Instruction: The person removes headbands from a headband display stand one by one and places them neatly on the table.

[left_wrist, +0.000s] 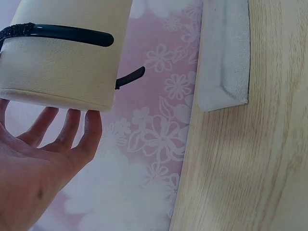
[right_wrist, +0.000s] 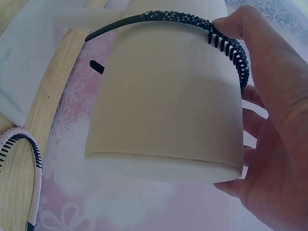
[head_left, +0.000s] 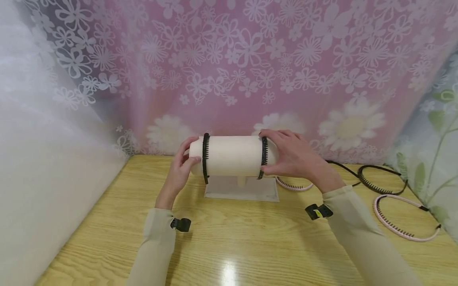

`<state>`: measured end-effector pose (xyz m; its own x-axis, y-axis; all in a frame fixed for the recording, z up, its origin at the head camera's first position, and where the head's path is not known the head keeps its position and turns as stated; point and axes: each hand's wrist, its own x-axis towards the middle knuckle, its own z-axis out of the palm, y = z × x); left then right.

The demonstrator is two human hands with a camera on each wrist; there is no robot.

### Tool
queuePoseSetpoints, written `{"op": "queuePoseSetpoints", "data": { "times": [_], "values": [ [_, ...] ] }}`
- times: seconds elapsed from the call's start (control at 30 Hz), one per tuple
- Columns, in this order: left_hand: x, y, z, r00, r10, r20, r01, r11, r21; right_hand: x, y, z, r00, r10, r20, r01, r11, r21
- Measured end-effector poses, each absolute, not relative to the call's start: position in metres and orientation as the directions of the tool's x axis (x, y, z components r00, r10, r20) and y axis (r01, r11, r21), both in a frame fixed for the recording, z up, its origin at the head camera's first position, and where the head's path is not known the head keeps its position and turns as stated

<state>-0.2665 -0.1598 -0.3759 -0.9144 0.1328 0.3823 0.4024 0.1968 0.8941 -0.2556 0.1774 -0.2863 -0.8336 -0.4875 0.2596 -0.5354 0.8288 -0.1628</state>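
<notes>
A cream padded cylinder (head_left: 234,155) lies sideways on a short post above a pale flat base (head_left: 222,192). Around its left part sits a black toothed headband (head_left: 205,159); a second, sparkly black toothed headband (head_left: 264,157) goes round the right part. My left hand (head_left: 177,172) holds the cylinder's left end, thumb in front, and its fingertips touch the end's edge in the left wrist view. With thumb and fingers my right hand (head_left: 297,157) grips the sparkly headband (right_wrist: 178,17); in the right wrist view the thumb presses on its band. The far fingertips are partly hidden.
On the wooden table (head_left: 250,242), a pink toothed headband (head_left: 384,214) and black headbands (head_left: 379,189) lie at the right. Another pink headband (head_left: 295,187) is partly hidden below my right hand. A pink flowered curtain (head_left: 229,79) hangs close behind the stand.
</notes>
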Motion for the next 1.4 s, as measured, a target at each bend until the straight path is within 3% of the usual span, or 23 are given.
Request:
{"op": "queuePoseSetpoints", "data": {
  "times": [1.4],
  "values": [
    [-0.266,-0.16,-0.375,-0.917,0.135,0.376,0.397,0.191,0.898,-0.251,0.204,-0.292,-0.839,-0.466,0.281,-0.532,0.812,-0.241]
  ]
}}
